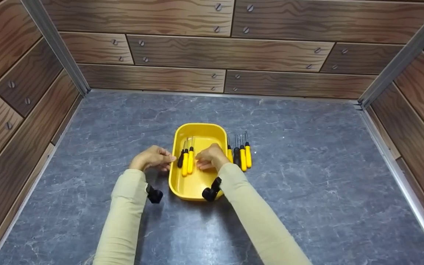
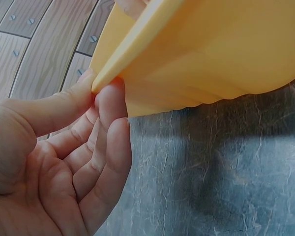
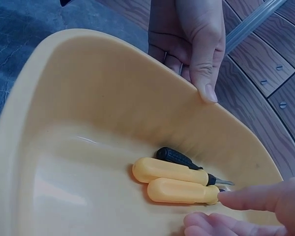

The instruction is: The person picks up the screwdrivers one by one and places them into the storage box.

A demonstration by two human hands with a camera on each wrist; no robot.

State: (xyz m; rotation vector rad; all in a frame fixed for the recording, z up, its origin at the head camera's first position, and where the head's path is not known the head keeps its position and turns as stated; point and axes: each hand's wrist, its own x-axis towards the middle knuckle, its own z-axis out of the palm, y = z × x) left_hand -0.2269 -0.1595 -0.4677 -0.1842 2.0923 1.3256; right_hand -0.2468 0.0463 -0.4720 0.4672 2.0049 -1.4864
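Observation:
A yellow plastic tray (image 1: pixel 197 129) stands in the middle of the work surface. My left hand (image 1: pixel 155 157) pinches its left rim, thumb on top and fingers beneath, as the left wrist view shows. Inside lie three screwdrivers side by side: one with a black handle (image 3: pixel 174 156) and two with yellow handles (image 3: pixel 169 172). My right hand (image 1: pixel 212 156) is in the tray to the right of them, nothing between its parted thumb and fingers. In the right wrist view one fingertip is right at the neck of the nearest yellow screwdriver (image 3: pixel 182 191).
Just outside the tray's right wall several more screwdrivers lie in a row, including a black-handled one (image 1: pixel 237 156) and a yellow-handled one (image 1: pixel 248 154). Wood-patterned panels (image 1: pixel 230 53) enclose the grey marbled surface (image 1: pixel 307 165) at the back and both sides.

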